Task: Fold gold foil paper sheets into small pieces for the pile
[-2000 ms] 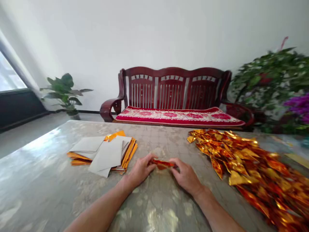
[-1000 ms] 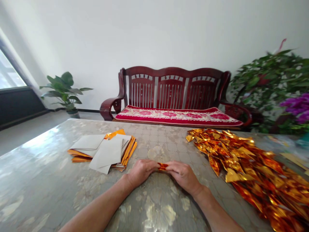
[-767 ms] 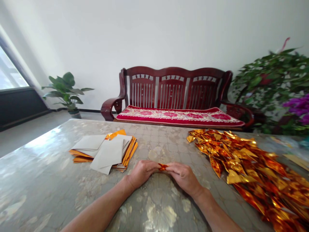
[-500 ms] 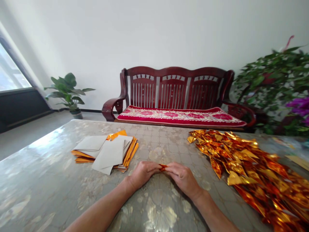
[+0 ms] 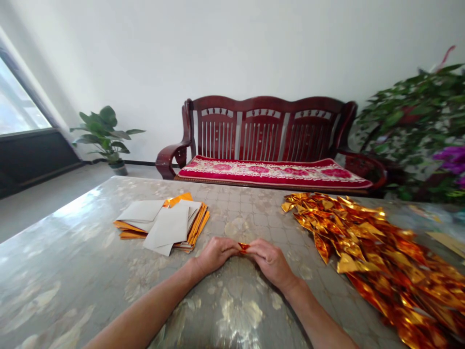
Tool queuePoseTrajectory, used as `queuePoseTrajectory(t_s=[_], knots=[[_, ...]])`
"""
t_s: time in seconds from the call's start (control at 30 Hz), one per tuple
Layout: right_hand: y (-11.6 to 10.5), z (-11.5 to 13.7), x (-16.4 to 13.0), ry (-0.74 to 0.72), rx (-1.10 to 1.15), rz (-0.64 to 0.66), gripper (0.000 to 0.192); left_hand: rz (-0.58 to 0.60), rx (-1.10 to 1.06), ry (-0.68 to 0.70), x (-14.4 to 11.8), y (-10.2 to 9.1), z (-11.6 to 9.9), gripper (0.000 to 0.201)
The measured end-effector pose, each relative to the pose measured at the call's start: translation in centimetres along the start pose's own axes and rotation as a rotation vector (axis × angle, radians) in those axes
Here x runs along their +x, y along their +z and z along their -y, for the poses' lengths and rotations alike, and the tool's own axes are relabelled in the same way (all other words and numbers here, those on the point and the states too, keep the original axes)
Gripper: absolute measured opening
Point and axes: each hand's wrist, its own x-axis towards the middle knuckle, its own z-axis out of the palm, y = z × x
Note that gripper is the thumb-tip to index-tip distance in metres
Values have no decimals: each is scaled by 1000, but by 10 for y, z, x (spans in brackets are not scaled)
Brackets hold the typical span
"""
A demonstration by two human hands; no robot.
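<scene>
Left hand (image 5: 215,253) and right hand (image 5: 271,261) meet fingertip to fingertip on the table (image 5: 87,252), both pinching a small folded gold foil piece (image 5: 243,247) between them. Stack of gold-backed paper sheets (image 5: 165,225) lies left — heap of folded foil pieces (image 5: 378,252) right.

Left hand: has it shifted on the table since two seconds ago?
No, hardly: the left hand sits just right of the paper stack, pinching the folded gold foil piece against the right hand.
</scene>
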Motion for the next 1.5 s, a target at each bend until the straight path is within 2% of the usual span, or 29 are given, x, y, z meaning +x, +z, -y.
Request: queuePoseTrajectory(t_s=[0.37,0.6,0.83,0.97,1.03,1.13,1.27,1.5], knots=[[2,2,0,-57,-69,-7,21,58,86,-15,2,3,4,22],[3,4,1,-33,-106,-47,20,101,116,-55,9,2,-4,20],[3,2,3,-18,-141,-83,20,-36,104,-166,12,13,-15,13],[4,-1,3,-2,-140,-83,21,-111,53,-219,14,20,-21,22],[5,-1,3,3,-147,-87,22,-141,40,-243,14,22,-21,21],[6,-2,4,13,-158,-90,23,-142,79,-258,13,24,-18,13],[6,-1,5,28,-166,-99,24,-141,147,-247,11,27,-12,22],[6,-2,4,16,-135,-120,23,-163,128,-220,12,29,-6,23]])
